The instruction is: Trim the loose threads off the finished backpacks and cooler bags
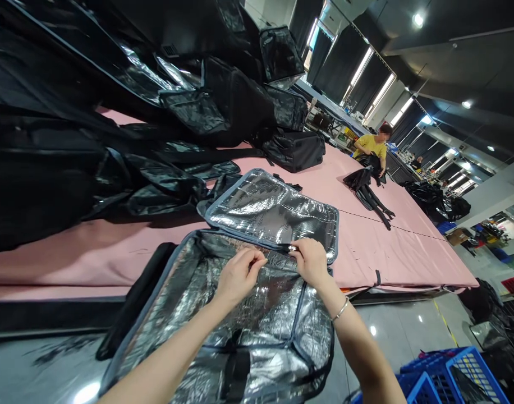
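Observation:
An open insulated bag (240,325) with a silver foil lining and grey edge binding lies over the near edge of a pink table (366,247). Its foil lid (274,210) is folded back flat onto the table. My left hand (238,275) is closed in a pinch on the bag's rim where the lid joins. My right hand (310,259), with a bracelet at the wrist, pinches a small metal zipper pull (291,247) on the same rim. The two hands are about a hand's width apart.
A tall heap of black bags (114,112) fills the table's left and back. A person in a yellow shirt (371,146) works at the far end beside a black bag (362,179). Blue plastic crates (450,376) stand on the floor at lower right.

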`<state>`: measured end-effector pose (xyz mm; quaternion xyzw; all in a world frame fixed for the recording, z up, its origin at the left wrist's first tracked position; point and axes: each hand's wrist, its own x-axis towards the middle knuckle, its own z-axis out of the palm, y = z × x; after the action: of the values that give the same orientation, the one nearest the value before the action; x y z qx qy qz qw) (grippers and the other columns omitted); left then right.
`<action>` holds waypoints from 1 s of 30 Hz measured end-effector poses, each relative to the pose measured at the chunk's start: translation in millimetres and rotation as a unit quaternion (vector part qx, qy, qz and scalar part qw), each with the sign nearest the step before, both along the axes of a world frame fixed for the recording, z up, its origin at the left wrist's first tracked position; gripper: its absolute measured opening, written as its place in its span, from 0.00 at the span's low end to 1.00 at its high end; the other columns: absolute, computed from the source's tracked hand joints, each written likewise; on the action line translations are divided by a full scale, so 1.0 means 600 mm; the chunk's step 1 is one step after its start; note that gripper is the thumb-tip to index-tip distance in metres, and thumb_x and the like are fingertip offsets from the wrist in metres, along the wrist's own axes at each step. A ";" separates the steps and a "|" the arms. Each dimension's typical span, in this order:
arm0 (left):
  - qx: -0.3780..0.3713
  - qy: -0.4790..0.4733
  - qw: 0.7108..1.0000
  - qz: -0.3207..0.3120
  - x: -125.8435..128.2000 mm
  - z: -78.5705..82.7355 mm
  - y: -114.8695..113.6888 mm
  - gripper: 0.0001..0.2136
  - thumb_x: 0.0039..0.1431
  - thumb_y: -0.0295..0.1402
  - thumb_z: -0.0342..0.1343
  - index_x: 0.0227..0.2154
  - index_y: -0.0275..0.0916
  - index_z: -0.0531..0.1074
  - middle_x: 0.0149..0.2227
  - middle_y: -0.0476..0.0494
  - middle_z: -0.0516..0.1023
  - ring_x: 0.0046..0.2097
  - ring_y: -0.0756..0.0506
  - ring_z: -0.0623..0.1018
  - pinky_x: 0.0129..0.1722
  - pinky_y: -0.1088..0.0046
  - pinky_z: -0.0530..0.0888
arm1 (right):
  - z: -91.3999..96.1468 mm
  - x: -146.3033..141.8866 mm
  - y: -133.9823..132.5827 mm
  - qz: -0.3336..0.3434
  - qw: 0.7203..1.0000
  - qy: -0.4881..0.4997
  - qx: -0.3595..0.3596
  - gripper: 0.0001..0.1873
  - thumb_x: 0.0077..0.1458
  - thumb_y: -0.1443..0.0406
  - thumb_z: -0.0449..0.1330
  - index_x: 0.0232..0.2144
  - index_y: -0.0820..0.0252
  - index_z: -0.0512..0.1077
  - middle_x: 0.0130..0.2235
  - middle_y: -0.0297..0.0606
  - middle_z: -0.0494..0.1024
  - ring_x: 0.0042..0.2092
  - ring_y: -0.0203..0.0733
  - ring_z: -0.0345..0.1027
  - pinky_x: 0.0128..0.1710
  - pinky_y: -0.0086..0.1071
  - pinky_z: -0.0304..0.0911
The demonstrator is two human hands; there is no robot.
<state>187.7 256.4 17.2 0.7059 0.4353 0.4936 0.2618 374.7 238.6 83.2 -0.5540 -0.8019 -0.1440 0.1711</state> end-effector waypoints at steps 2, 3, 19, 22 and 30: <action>-0.005 -0.001 1.000 0.000 0.000 -0.001 0.002 0.10 0.57 0.39 0.46 0.25 0.41 0.65 0.29 0.47 0.70 0.34 0.45 0.71 0.36 0.71 0.67 | -0.002 0.011 -0.008 0.020 0.999 -0.029 -0.001 0.08 0.62 0.63 0.52 0.36 0.59 0.71 0.34 0.38 0.75 0.36 0.40 0.65 0.34 0.33 0.53; -0.007 -0.002 1.000 -0.001 0.001 -0.002 0.002 0.10 0.57 0.39 0.46 0.25 0.41 0.65 0.28 0.47 0.70 0.34 0.45 0.71 0.36 0.71 0.66 | -0.004 0.013 -0.011 0.028 0.999 -0.042 0.001 0.09 0.62 0.63 0.52 0.36 0.59 0.71 0.33 0.38 0.75 0.35 0.40 0.64 0.33 0.34 0.52; -0.117 0.010 0.990 -0.082 -0.003 0.030 -0.023 0.16 0.56 0.44 0.45 0.20 0.42 0.68 0.25 0.48 0.71 0.30 0.45 0.72 0.33 0.71 0.66 | -0.025 -0.020 -0.022 -0.015 0.998 0.049 0.035 0.09 0.62 0.67 0.50 0.38 0.60 0.71 0.34 0.40 0.74 0.36 0.40 0.65 0.35 0.32 0.56; -0.157 0.030 0.974 -0.160 -0.018 0.056 -0.045 0.21 0.57 0.47 0.45 0.15 0.42 0.70 0.21 0.49 0.72 0.27 0.46 0.72 0.29 0.72 0.65 | -0.030 -0.023 -0.028 -0.026 0.981 0.191 0.031 0.09 0.60 0.68 0.51 0.41 0.62 0.69 0.35 0.40 0.74 0.38 0.40 0.68 0.39 0.31 0.61; -0.313 -0.076 0.939 -0.121 -0.051 0.052 -0.019 0.17 0.42 0.51 0.59 0.20 0.40 0.73 0.21 0.48 0.75 0.25 0.45 0.74 0.25 0.72 0.67 | -0.051 -0.016 -0.025 -0.097 0.987 0.131 -0.017 0.12 0.52 0.73 0.56 0.38 0.57 0.74 0.31 0.36 0.74 0.35 0.40 0.68 0.33 0.29 0.58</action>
<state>156.9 244.8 48.3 0.5962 0.4581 0.3493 0.5592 365.0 223.6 52.5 -0.6460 -0.7176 -0.0727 0.2501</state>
